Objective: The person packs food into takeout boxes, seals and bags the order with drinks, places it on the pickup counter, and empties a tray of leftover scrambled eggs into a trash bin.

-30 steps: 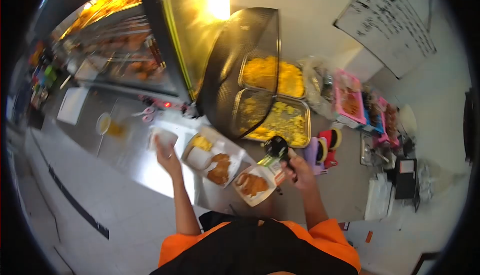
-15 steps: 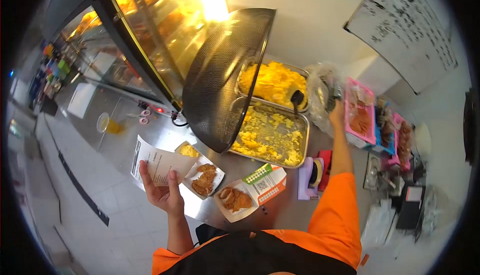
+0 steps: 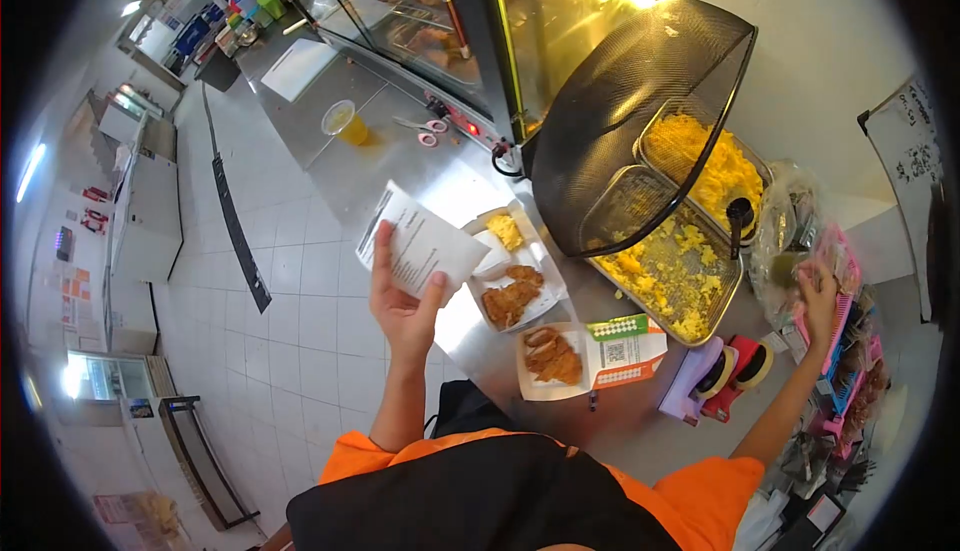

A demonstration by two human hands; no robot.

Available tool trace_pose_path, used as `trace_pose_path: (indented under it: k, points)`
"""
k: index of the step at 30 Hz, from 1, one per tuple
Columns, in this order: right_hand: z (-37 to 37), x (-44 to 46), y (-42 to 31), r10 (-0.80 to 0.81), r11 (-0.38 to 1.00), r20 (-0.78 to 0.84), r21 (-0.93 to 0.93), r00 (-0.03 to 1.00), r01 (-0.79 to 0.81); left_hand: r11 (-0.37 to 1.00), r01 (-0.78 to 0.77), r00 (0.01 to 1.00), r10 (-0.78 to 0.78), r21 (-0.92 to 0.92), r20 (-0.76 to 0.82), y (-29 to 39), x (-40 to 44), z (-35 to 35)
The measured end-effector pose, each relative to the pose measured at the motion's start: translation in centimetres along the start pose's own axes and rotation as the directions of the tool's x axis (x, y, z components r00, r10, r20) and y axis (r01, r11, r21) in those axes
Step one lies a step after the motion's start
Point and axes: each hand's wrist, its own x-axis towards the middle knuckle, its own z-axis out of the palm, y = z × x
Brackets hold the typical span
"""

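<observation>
My left hand [image 3: 405,306] holds a printed paper slip [image 3: 425,249], gripped between thumb and fingers above the counter's front edge. My right hand [image 3: 818,301] reaches to the far right, its fingers curled at a clear plastic bag [image 3: 785,236] beside a pink basket [image 3: 843,266]; what they grip is hidden. Between my hands, an open paper box [image 3: 550,301] contains fried chicken [image 3: 515,296] and a yellow, scrambled-egg-like food [image 3: 506,232]. Nearer me, a second open box [image 3: 622,349] with orange and green print holds sliced fried chicken [image 3: 552,356].
A black mesh cover [image 3: 625,131] leans over two metal trays [image 3: 735,296] of yellow food, with a black spoon [image 3: 738,219]. Tape dispensers [image 3: 718,376] stand near my right arm. A glass display case [image 3: 480,31], pink scissors [image 3: 428,133] and a drink cup [image 3: 345,123] are farther left.
The view has swung left, so the counter things appear farther right. My left hand still holds the slip. My right hand remains by the plastic bag, now closer to the pink basket.
</observation>
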Motion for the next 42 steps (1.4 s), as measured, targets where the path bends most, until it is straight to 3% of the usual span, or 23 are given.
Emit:
trace_pose_path:
  k: [2,4,5,6,8,10,12,13,16,18,20,22,24,26,27,28,31,35,38,40,42]
  points:
    - [1.7,-4.2,-6.6,0.036,0.973,0.227,0.214,0.973,-0.086,0.994,0.052,0.996,-0.044,-0.097,0.083,0.4,0.6,-0.5]
    - [5.9,-7.9,-12.3,-0.075,0.947,0.454,0.313,0.888,-0.08,0.995,0.042,0.988,-0.027,-0.091,0.154,0.0,1.3,-1.5]
    - [8.6,-9.8,-15.0,-0.013,0.974,0.475,0.206,0.88,-0.097,0.995,0.045,0.982,-0.027,-0.09,0.185,-0.1,1.7,-2.1]
    - [11.4,-10.9,-17.9,0.036,0.954,0.588,0.221,0.808,-0.203,0.995,0.048,0.976,-0.028,-0.088,0.216,-0.1,2.1,-2.7]
    - [18.1,-12.6,-19.1,-0.346,0.936,0.42,0.095,0.839,0.339,0.976,0.137,0.963,-0.091,-0.172,0.253,0.1,3.2,-4.0]
    - [23.7,-13.1,-20.3,-0.328,0.934,0.298,-0.042,0.896,0.356,0.973,0.137,0.966,-0.089,-0.187,0.243,-1.2,4.5,-5.7]
    - [28.4,-13.4,-20.6,-0.49,0.838,0.104,-0.218,0.865,0.501,0.997,0.051,0.979,-0.037,-0.065,0.198,-4.5,7.0,-8.1]
    - [29.8,-13.9,-21.3,-0.481,0.852,0.077,-0.195,0.873,0.487,0.993,-0.03,0.986,0.011,0.115,0.165,-6.8,8.8,-9.5]
    - [33.4,-17.8,-21.6,-0.365,0.924,-0.172,-0.189,0.915,0.332,0.747,-0.252,0.965,0.245,0.615,0.098,-14.9,16.1,-13.6]
    - [35.9,-20.4,-19.4,-0.145,0.989,-0.227,-0.059,0.963,0.135,0.689,-0.122,0.987,0.157,0.715,0.016,-19.1,22.2,-15.9]
    - [37.6,-22.1,-17.5,0.056,0.998,-0.267,0.008,0.962,-0.056,0.504,0.207,0.962,-0.262,0.838,-0.079,-18.5,27.8,-16.4]
    - [39.8,-23.0,-14.2,0.29,0.938,-0.277,0.271,0.916,-0.215,0.269,0.15,0.978,-0.181,0.951,-0.103,-21.1,31.8,-16.4]
    - [40.6,-22.6,-13.2,0.358,0.918,-0.269,0.279,0.894,-0.283,0.197,0.113,0.975,-0.21,0.974,-0.07,-24.2,34.5,-16.7]
    - [40.6,-21.0,-14.1,0.369,0.872,-0.296,0.439,0.881,-0.218,0.081,0.052,0.97,-0.241,0.995,-0.032,-27.4,35.7,-17.2]
    - [39.9,-20.2,-14.9,0.396,0.905,-0.258,0.274,0.881,-0.326,0.015,0.03,0.972,-0.233,0.999,-0.026,-28.4,35.5,-17.1]
    - [39.2,-19.5,-15.6,0.434,0.901,-0.212,0.103,0.876,-0.422,0.046,0.07,0.964,-0.262,0.996,-0.056,-30.6,36.3,-17.9]
    - [40.6,-18.5,-14.6,0.239,0.832,-0.36,-0.402,0.902,-0.381,0.044,-0.061,0.973,-0.218,0.997,0.069,-26.4,33.7,-16.8]
    - [41.3,-16.6,-15.3,0.271,0.899,-0.323,-0.251,0.907,-0.358,0.267,-0.15,0.964,-0.173,0.952,0.2,-26.4,31.5,-17.2]
    - [41.7,-14.5,-15.0,0.483,0.816,-0.203,-0.25,0.852,-0.522,0.601,-0.234,0.929,-0.093,0.764,0.358,-25.4,28.9,-17.3]
    - [41.1,-13.5,-14.1,0.498,0.814,-0.173,-0.245,0.849,-0.527,0.746,-0.29,0.889,-0.023,0.599,0.458,-22.1,26.3,-16.1]
    - [40.9,-13.5,-12.7,0.354,0.911,-0.245,-0.128,0.903,-0.392,0.817,-0.351,0.85,0.073,0.458,0.521,-18.8,24.3,-15.4]
